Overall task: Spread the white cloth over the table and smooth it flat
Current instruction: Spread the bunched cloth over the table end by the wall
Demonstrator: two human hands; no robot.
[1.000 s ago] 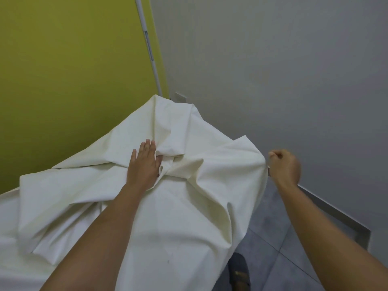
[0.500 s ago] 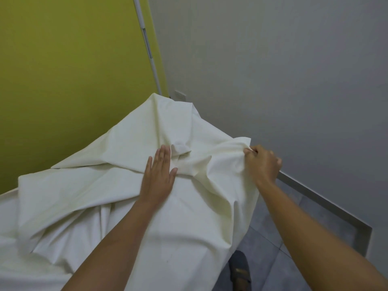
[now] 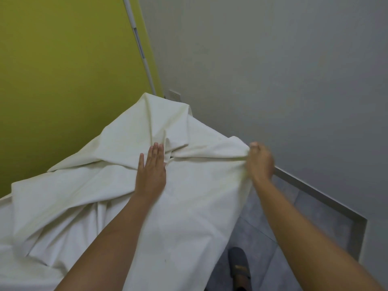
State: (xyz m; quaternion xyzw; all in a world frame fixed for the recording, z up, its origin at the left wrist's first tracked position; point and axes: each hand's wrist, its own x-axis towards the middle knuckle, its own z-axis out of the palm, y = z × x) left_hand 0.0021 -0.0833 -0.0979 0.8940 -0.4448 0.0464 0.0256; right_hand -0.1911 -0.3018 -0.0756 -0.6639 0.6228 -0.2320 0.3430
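Across the table (image 3: 5,199), a large, rumpled white cotton cloth (image 3: 100,198) lies heaped in folds, covering almost everything and spilling over the right edge toward the grey tiled floor (image 3: 270,259). Left hand (image 3: 151,171) presses palm-down on the middle, fingers straight and close together, just beside a bunched ridge. Right hand (image 3: 260,160) is at the far right edge, fingers pinched tight on the fabric, pulling it taut.
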